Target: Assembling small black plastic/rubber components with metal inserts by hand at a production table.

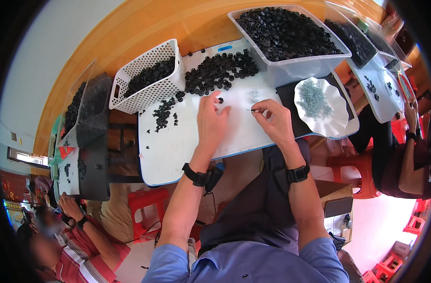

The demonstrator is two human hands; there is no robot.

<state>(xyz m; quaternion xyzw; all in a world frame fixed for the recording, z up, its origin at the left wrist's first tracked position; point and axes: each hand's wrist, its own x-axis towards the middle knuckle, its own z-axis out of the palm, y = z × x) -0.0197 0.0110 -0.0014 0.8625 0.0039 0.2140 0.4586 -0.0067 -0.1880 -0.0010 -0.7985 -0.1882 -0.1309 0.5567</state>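
Observation:
My left hand (212, 121) is over the white table board (187, 146), slightly blurred, its thumb and forefinger apart. A small round black part (220, 100) shows beside its fingertips, apparently on the board. My right hand (275, 118) pinches a tiny dark piece (253, 110) with a thin strand sticking out to the left; its exact kind is too small to make out. Beyond that hand, a small pile of thin pale metallic pieces (254, 96) lies on the board. Round black caps (220, 70) are heaped farther back, and smaller black parts (163, 113) lie scattered at the left.
A white perforated basket (119, 99) and a large clear bin (295, 66), both with black parts, stand at the back. A scalloped white plate (335, 125) of thin pale pieces sits at the right. Other people work at tables on both sides; a red stool (144, 207) is below left.

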